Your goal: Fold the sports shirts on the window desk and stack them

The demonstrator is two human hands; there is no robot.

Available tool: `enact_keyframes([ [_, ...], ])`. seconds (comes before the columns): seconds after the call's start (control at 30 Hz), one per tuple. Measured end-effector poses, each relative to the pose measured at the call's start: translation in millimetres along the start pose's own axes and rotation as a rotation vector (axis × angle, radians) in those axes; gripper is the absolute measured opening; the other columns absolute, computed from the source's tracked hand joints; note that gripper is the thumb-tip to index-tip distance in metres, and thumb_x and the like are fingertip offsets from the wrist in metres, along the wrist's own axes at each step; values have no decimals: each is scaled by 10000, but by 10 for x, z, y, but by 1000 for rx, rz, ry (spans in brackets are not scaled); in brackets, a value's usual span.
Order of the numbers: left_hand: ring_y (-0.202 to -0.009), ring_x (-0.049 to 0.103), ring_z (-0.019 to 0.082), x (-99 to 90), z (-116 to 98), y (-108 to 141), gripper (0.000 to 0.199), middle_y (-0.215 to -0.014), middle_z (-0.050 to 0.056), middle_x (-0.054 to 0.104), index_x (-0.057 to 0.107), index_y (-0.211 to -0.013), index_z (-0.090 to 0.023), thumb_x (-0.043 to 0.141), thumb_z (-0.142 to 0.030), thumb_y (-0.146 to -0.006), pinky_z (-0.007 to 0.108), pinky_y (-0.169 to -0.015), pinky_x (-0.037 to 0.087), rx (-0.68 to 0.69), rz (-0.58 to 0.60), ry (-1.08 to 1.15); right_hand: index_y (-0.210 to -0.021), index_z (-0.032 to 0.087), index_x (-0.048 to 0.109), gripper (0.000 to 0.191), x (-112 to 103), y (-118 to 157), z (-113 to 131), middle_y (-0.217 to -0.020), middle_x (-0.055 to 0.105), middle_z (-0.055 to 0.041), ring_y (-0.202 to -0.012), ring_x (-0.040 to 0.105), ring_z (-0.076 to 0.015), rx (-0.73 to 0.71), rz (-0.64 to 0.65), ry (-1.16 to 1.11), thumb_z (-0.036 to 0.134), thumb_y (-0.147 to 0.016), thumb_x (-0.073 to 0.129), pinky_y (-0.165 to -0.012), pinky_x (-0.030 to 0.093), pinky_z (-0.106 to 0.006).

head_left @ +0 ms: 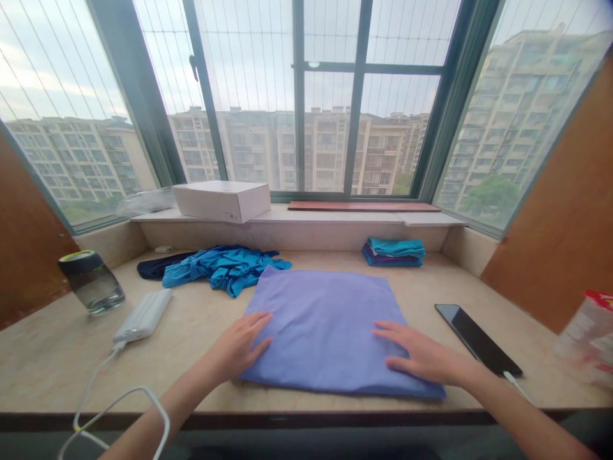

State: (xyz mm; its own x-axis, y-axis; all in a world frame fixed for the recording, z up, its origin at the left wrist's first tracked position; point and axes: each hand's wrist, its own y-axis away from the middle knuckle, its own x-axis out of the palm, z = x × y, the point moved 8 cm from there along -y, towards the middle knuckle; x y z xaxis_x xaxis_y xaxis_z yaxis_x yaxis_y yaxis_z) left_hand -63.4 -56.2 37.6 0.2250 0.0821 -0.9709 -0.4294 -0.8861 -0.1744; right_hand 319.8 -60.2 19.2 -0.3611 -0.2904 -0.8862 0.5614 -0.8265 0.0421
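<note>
A folded lavender cloth [325, 326] lies flat on the stone sill in front of me, its near edge close to the sill's front. My left hand [244, 348] rests on its left side with the fingers spread. On its right side lies my right hand [416, 354], fingers stretched out and apart. Neither hand grips the fabric. Behind the cloth to the left is a crumpled heap of blue clothing [230, 265], with a dark navy garment [158, 267] partly under it. A small stack of folded blue and purple clothes [393, 252] sits behind to the right.
At the left stand a water bottle [92, 282] and a white power bank [143, 316] with a looped white cable [129, 391]. A black phone [479, 338] and a clear plastic container [587, 338] are at the right. A white box [223, 199] sits on the ledge.
</note>
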Motion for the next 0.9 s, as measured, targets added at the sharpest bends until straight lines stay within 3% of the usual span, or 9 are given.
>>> enact_keyframes([
  [0.13,-1304,585,290,-26,99,511,578,-1482,86,558,514,-1480,-260,576,-463,-942,402,-1100,488,53,61,49,-1515,367,445,715,129,396,-63,-1648,312,-51,-1495,315,-339,15,137,-55,560,-869,684,-1223,277,-508],
  [0.23,-1262,621,259,-33,156,653,519,-1456,57,588,542,-1460,-274,551,-369,-950,353,-1073,511,67,111,56,-1513,392,437,693,134,472,-58,-1647,319,-33,-1498,308,-335,6,125,-33,515,-878,687,-1220,278,-520],
  [0.4,-1076,702,234,-12,76,553,420,-1216,52,729,695,-1272,-286,499,-178,-917,331,-972,561,93,60,-30,-1401,343,602,517,120,299,-18,-1445,595,-59,-1320,546,-288,-63,-79,85,201,-906,566,-1147,403,-488],
  [0.53,-899,707,217,-110,-22,509,382,-966,62,741,727,-1095,-247,434,-95,-901,336,-865,576,102,-108,-56,-1164,250,735,442,83,171,17,-1174,735,-91,-1113,657,-279,-116,-243,155,81,-854,469,-1042,486,-486],
  [0.7,-1043,672,222,-650,-44,572,251,-1099,85,691,615,-1129,-215,402,-216,-995,329,-937,537,33,-506,92,-1114,180,675,297,-307,260,30,-1072,740,-140,-998,693,-297,-39,-566,45,262,-959,436,-889,559,-440],
  [0.8,-986,662,223,-1079,-93,568,202,-1050,68,672,593,-1081,-214,423,-286,-998,327,-890,537,-74,-696,132,-1098,179,654,302,-665,367,120,-982,741,-109,-864,701,-271,46,-733,-50,380,-975,463,-755,574,-366],
  [0.9,-911,649,216,-1483,-178,489,231,-1021,52,672,616,-1062,-202,453,-347,-985,326,-841,528,-184,-837,163,-1088,191,674,340,-1073,383,290,-943,741,-73,-828,691,-248,85,-883,-136,464,-961,516,-730,562,-325],
])
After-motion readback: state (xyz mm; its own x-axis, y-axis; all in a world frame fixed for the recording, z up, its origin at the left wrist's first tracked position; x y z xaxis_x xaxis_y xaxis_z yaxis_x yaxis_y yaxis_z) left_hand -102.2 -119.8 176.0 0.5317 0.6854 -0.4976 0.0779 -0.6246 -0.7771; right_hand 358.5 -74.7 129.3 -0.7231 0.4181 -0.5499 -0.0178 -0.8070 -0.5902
